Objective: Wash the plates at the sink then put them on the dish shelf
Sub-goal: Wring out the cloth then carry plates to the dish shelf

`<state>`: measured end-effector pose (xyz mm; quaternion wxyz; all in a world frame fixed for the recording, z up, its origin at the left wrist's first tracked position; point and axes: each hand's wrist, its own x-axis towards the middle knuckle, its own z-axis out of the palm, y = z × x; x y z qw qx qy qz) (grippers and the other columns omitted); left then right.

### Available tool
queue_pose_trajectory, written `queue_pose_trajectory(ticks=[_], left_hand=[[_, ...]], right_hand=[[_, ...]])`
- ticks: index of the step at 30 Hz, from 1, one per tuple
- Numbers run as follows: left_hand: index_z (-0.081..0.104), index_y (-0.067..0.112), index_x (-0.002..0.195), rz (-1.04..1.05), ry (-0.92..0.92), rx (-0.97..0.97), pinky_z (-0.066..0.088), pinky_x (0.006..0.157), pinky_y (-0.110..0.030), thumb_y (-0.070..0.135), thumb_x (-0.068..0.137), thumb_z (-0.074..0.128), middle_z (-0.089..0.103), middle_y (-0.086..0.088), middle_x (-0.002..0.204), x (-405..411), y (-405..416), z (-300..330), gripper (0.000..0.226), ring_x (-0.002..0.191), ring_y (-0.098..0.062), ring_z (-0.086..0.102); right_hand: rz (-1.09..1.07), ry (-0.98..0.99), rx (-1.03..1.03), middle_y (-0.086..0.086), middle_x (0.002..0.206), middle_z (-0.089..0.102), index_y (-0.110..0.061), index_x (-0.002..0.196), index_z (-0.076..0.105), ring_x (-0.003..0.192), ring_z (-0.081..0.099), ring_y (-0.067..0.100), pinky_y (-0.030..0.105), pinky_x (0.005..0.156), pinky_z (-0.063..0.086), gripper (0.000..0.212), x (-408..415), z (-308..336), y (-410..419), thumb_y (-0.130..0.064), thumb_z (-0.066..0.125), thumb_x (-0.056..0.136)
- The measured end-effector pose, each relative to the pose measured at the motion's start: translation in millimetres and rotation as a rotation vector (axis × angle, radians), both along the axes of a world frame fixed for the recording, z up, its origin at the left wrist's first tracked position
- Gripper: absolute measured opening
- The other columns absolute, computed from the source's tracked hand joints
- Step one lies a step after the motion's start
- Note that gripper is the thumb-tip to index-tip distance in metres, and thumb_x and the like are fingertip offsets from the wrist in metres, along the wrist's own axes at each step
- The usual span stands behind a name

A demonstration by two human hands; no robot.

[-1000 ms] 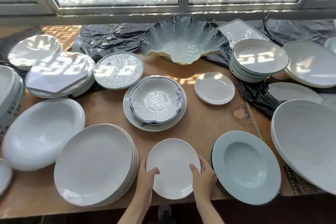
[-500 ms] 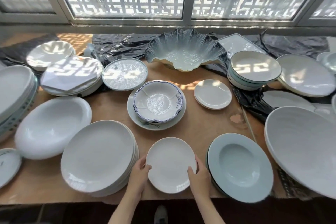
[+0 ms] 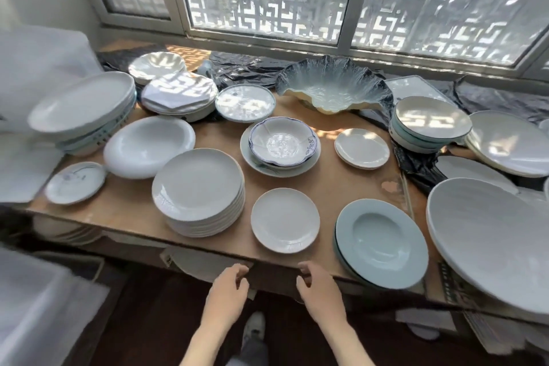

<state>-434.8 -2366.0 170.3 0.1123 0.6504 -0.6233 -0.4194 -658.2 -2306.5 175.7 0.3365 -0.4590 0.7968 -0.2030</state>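
While both hands' fingers (image 3: 240, 271) hang empty, small white plate (image 3: 285, 220) lies beyond.

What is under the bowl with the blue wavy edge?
The blue-edged bowl sits on a wider pale plate, whose rim shows all round it. A dark mark peeks out on the plate's front rim. The plate's middle is covered by the bowl, so nothing there can be seen.

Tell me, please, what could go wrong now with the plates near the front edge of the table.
The pale blue plates seem to overhang the table edge; a bump from the right hand might tip them. The tall white stack beside the small white plate may shift if knocked. The left hand holds nothing.
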Motion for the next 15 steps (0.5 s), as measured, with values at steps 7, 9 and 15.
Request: queue_pose_trajectory(ticks=[7,9,15], left_hand=[[0.066,0.033,0.121,0.123,-0.093,-0.132,0.046,0.095,-0.026,0.021,0.098,0.058,0.064,0.019,0.117,38.5,106.5,-4.6,0.027,0.115,-0.005,0.061],[0.065,0.033,0.124,0.165,-0.107,-0.125,0.046,0.096,-0.025,0.021,0.099,0.057,0.064,0.018,0.119,52.9,138.1,-6.8,0.029,0.117,-0.006,0.061],[0.065,0.034,0.123,0.354,-0.165,-0.108,0.048,0.094,-0.027,0.022,0.098,0.056,0.065,0.017,0.120,111.0,222.7,3.0,0.029,0.117,-0.008,0.063]], right_hand=[[0.313,0.111,-0.007,-0.017,0.119,0.067,-0.036,0.127,0.063,0.110,0.063,0.002,0.026,0.094,0.049,0.029,39.6,-5.5,64.5,-0.038,0.060,0.098],[0.394,0.130,0.010,-0.017,0.118,0.068,-0.035,0.126,0.064,0.108,0.063,0.003,0.026,0.094,0.049,0.029,53.5,-7.0,80.7,-0.037,0.060,0.098],[0.592,0.155,-0.018,-0.016,0.110,0.070,-0.034,0.120,0.065,0.100,0.066,0.004,0.027,0.088,0.050,0.024,113.8,3.9,112.1,-0.037,0.057,0.097]])
